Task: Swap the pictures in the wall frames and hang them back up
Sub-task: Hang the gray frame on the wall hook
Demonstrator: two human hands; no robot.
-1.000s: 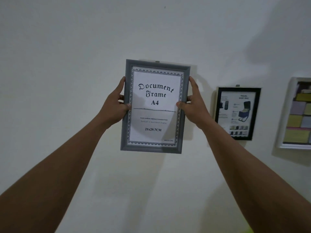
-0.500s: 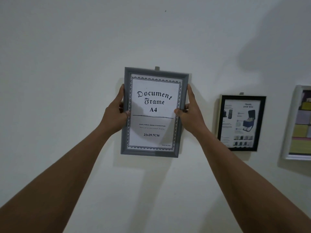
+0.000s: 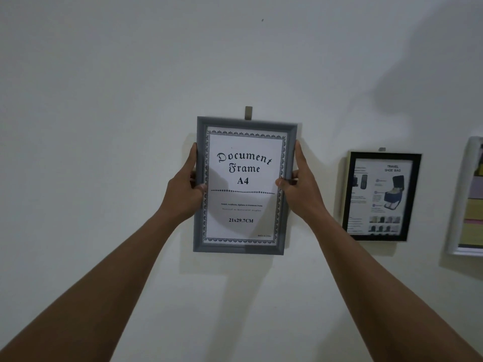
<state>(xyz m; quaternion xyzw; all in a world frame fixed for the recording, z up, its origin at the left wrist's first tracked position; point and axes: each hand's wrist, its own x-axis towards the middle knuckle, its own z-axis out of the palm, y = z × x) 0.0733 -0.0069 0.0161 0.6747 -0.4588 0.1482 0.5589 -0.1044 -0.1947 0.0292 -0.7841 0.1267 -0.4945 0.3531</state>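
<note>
I hold a grey frame [image 3: 241, 246] upright against the white wall; its white sheet reads "Document Frame A4". My left hand [image 3: 183, 189] grips its left edge and my right hand [image 3: 300, 186] grips its right edge, thumbs on the front. A small wall hook [image 3: 248, 113] shows just above the frame's top edge. To the right hangs a black frame [image 3: 415, 194] with a "Travel Shoe Bag" leaflet, under its own hook [image 3: 382, 149]. Whether the grey frame hangs on the hook is hidden.
A white-framed picture [image 3: 460, 205] with coloured blocks hangs at the far right edge, cut off by the view. A small dark mark [image 3: 262, 20] sits high on the wall. Bare wall stretches to the left and below.
The grey frame has slid down the wall in both hands, so more of the hook above its top edge now shows. The view has tilted up slightly.
</note>
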